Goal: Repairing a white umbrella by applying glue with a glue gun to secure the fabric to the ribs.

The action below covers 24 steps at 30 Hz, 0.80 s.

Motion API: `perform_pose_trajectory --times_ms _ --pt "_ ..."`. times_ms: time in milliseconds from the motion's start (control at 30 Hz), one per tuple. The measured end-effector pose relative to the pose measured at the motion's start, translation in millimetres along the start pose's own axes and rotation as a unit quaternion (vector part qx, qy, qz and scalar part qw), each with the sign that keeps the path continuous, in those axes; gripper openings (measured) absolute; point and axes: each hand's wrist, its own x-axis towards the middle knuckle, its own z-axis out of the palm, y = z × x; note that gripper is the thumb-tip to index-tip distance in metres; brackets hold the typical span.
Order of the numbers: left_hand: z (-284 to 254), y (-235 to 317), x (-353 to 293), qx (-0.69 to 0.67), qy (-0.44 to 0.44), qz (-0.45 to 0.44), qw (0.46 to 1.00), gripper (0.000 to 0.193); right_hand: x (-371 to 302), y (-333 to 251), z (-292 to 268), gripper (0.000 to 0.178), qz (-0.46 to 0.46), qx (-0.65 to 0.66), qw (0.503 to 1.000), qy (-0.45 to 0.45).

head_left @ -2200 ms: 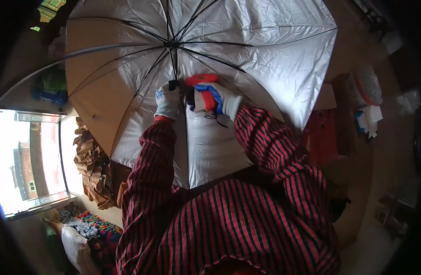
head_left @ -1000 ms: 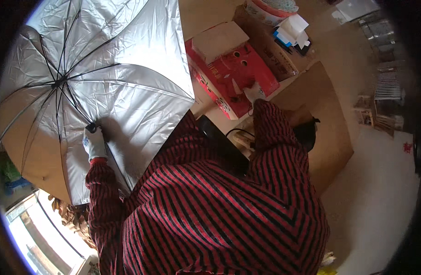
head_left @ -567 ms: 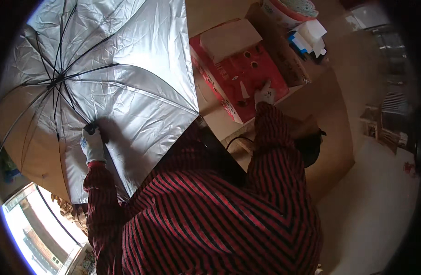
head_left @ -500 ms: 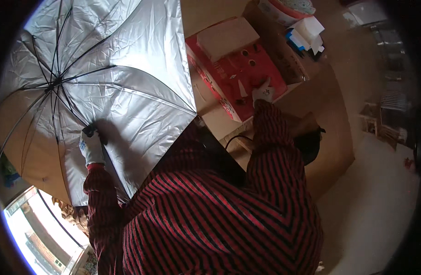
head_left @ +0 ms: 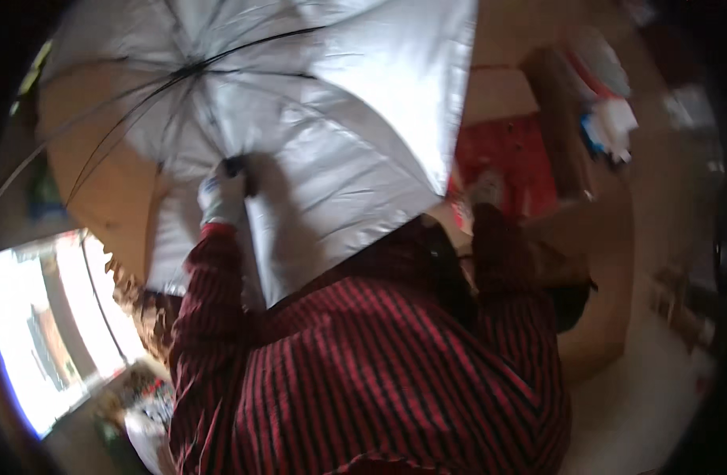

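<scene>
An opened umbrella (head_left: 340,150) with a silvery lining and thin dark ribs fills the upper left and middle. My left hand (head_left: 221,194), in a whitish glove, is closed around the dark end of its shaft, over the lining. At the right, my gloved right hand (head_left: 486,190) lies on the near part of a red cardboard box (head_left: 530,150). Its fingers are blurred but look stretched out, and nothing shows in them. The umbrella's edge comes close to the box's left side and covers part of it.
Right of the red box stand a white-and-red tub (head_left: 597,63) and a white-and-blue small carton (head_left: 613,127). Brown cardboard (head_left: 601,229) spreads below them. A dark bag-like thing (head_left: 573,305) sits by my right forearm. A bright window (head_left: 55,324) is at the lower left.
The whole view has swung, so the umbrella, box and both hands appear farther right and the picture is blurrier. My left hand keeps its grip; my right hand stays on the box.
</scene>
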Motion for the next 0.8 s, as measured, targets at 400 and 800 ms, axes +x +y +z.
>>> perform_pose_trajectory --times_ms 400,800 --pt "0.1 -32.8 29.9 -0.127 0.022 0.03 0.991 0.036 39.1 -12.4 -199.4 0.024 -0.029 0.607 0.794 0.014" --pt "-14.1 -40.3 77.4 -0.15 -0.118 0.051 0.98 0.032 -27.7 -213.0 -474.9 0.031 -0.26 0.805 0.505 0.17"
